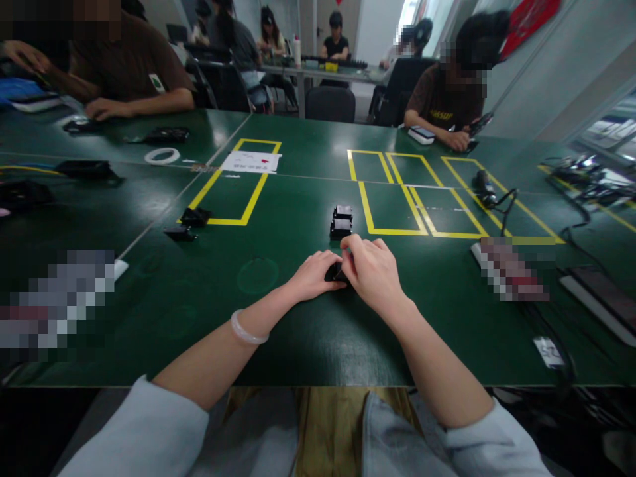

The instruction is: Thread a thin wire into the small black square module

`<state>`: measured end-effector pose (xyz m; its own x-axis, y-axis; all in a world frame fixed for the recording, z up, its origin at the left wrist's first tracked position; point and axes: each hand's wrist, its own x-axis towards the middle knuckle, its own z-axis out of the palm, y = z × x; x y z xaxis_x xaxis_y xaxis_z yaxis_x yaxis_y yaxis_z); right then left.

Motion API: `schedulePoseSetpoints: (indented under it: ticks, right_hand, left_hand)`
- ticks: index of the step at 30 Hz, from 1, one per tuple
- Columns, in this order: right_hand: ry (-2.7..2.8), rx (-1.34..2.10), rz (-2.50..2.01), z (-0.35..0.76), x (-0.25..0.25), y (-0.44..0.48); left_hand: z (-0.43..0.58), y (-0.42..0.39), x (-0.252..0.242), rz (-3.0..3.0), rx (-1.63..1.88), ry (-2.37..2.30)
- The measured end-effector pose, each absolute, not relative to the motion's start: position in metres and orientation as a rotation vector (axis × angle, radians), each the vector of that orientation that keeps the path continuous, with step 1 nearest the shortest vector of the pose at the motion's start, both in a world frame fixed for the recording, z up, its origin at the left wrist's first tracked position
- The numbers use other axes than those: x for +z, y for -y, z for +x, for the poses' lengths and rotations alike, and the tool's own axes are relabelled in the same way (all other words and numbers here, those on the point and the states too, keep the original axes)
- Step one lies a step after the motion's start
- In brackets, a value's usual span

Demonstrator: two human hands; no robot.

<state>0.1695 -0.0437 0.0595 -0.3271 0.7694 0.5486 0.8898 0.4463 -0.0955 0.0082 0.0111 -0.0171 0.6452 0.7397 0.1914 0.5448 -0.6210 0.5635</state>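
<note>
My left hand (318, 275) is closed around a small black part (334, 270) low over the green table, thumb on the near side and fingers on the far side. Curled over the same part from the right, my right hand (370, 268) has its fingers bent together; what its fingertips pinch is hidden. Just beyond my hands stand two small black box-shaped parts (341, 227) with shiny tops, one behind the other. Two more black parts (195, 216) lie to the left, by the corner of a yellow tape outline.
Yellow tape rectangles (397, 232) mark the green table (298, 351). A white paper (251, 162) and a tape roll (161, 156) lie at the back left. Cables (591, 182) and a black device (484, 187) are on the right. Co-workers sit across the table.
</note>
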Motion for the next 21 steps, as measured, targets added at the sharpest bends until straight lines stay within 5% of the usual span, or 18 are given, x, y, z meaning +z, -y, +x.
schedulePoseSetpoints:
  ticks: [21]
  right_hand:
    - [2.16,-0.26,-1.375,0.1679,0.0612,0.0454]
  left_hand:
    - [0.0093,-0.0098,-0.0156,2.381,0.558,-1.018]
